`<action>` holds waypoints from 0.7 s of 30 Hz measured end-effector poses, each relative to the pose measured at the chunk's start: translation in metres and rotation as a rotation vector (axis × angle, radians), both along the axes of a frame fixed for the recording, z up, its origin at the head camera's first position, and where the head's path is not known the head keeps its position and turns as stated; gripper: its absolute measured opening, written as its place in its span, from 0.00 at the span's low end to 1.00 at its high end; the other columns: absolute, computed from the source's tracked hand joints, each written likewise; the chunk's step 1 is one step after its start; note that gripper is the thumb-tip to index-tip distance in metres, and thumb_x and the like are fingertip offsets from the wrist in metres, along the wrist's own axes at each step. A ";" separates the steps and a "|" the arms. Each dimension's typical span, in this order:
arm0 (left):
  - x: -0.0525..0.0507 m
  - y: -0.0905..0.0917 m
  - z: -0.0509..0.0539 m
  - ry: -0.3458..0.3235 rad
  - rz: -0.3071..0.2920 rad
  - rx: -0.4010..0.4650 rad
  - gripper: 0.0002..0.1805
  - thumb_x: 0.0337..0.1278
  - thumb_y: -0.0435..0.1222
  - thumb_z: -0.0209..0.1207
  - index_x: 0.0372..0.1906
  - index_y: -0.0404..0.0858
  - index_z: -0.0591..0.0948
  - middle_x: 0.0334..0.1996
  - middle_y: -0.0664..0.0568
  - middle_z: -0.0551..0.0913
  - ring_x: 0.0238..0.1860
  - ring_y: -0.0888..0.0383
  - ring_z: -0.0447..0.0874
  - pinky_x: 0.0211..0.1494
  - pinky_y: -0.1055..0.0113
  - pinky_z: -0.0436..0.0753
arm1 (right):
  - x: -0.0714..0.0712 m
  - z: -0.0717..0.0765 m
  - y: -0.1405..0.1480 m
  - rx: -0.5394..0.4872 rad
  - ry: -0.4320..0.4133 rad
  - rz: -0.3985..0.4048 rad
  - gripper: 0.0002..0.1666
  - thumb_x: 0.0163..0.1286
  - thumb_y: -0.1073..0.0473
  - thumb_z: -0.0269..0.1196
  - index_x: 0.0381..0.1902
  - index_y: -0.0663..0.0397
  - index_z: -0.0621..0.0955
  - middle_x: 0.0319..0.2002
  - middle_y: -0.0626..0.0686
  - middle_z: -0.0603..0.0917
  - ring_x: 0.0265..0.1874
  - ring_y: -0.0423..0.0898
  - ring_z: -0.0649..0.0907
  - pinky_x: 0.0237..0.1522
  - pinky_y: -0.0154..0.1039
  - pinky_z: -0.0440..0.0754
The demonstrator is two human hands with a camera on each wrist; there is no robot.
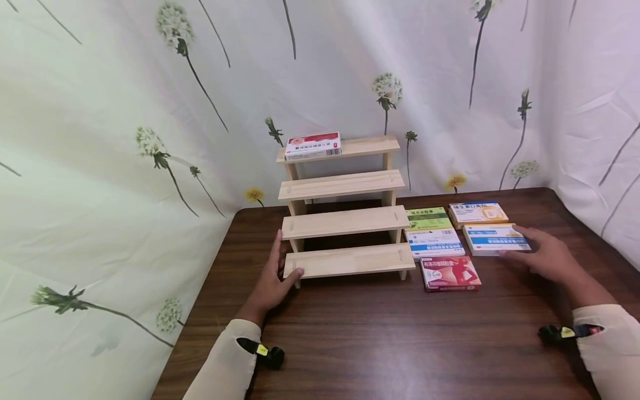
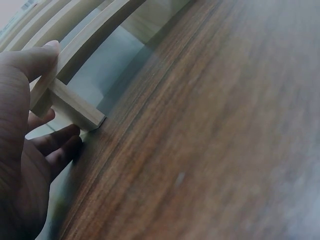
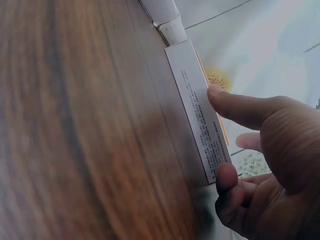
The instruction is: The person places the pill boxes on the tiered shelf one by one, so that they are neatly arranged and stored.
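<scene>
A stepped wooden display stand (image 1: 345,222) rises at the middle of the table. My left hand (image 1: 270,283) holds the left end of its lowest step, thumb over the front edge and fingers along the side. In the left wrist view that thumb lies on the step (image 2: 75,57), the fingers beside the leg. At the right, my right hand (image 1: 550,258) grips a white and blue medicine box (image 1: 495,240) between thumb and fingers. The right wrist view shows this box's printed side (image 3: 197,110) low at the tabletop. A white and red medicine box (image 1: 313,145) lies on the top step.
Right of the stand lie a green box (image 1: 427,218), another white and blue box (image 1: 435,244), a pink-red box (image 1: 451,273) and a blue, white and orange box (image 1: 478,213). A dandelion-print cloth (image 1: 340,66) hangs behind the dark wooden table (image 1: 380,339).
</scene>
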State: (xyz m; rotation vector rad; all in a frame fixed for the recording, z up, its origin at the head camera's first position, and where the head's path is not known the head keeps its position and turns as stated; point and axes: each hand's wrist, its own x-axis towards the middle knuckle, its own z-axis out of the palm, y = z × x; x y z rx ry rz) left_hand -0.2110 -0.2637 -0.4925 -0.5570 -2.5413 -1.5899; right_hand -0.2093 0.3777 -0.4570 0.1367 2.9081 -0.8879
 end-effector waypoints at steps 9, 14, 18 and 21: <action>0.000 0.000 -0.001 0.009 0.003 -0.013 0.60 0.76 0.38 0.68 0.91 0.64 0.35 0.87 0.33 0.58 0.76 0.31 0.76 0.68 0.37 0.82 | -0.004 -0.005 0.006 -0.005 -0.034 0.008 0.68 0.73 0.28 0.70 0.87 0.64 0.51 0.70 0.85 0.63 0.42 0.61 0.82 0.33 0.42 0.83; 0.000 0.000 -0.001 0.009 0.001 -0.014 0.60 0.76 0.38 0.68 0.91 0.64 0.35 0.86 0.34 0.59 0.76 0.32 0.77 0.68 0.38 0.81 | -0.003 -0.007 0.006 -0.015 -0.030 0.008 0.63 0.74 0.31 0.70 0.86 0.66 0.58 0.70 0.85 0.63 0.43 0.60 0.82 0.33 0.42 0.84; 0.001 0.000 -0.001 0.012 -0.001 -0.013 0.60 0.76 0.38 0.68 0.91 0.63 0.35 0.86 0.33 0.59 0.75 0.32 0.78 0.68 0.38 0.82 | -0.002 -0.008 0.006 -0.010 -0.016 0.007 0.59 0.76 0.32 0.69 0.84 0.67 0.61 0.69 0.85 0.65 0.40 0.58 0.83 0.32 0.42 0.83; 0.001 0.000 0.000 0.013 0.000 -0.013 0.60 0.76 0.37 0.68 0.91 0.62 0.35 0.86 0.33 0.60 0.75 0.32 0.78 0.68 0.38 0.82 | -0.002 -0.009 0.007 -0.006 -0.003 0.002 0.58 0.76 0.33 0.69 0.84 0.66 0.61 0.68 0.85 0.66 0.39 0.58 0.83 0.32 0.42 0.83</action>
